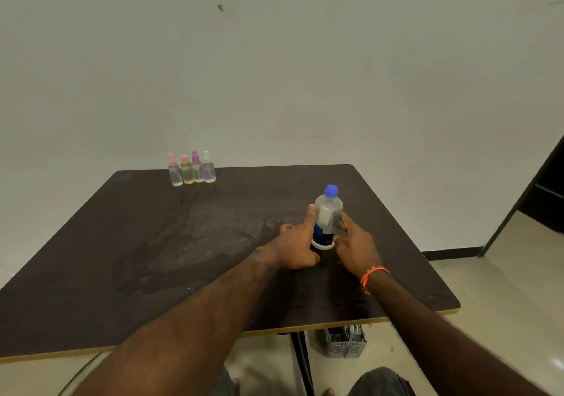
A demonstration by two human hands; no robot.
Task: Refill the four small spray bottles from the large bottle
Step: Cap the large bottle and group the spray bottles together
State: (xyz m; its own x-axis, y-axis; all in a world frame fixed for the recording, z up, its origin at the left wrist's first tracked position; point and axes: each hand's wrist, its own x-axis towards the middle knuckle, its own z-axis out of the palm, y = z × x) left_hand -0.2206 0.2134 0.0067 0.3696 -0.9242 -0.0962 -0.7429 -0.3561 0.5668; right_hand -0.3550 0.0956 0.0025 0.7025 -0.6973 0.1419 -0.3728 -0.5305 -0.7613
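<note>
You sit in a bare room: plain wall (274,75) behind a worn table (152,243), tiled floor (503,304) beneath the table.

Counts: four small clear plastic spray bottles (191,169) upper left, one large clear blue-capped bottle (327,216) centre, two hands.

A plain pale wall (274,60) fills twelve o'clock behind the dark brown table (152,243). Glossy cream floor tiles (503,288) spread at four o'clock, with a grey perforated basket (345,342) under the table's near edge.
</note>
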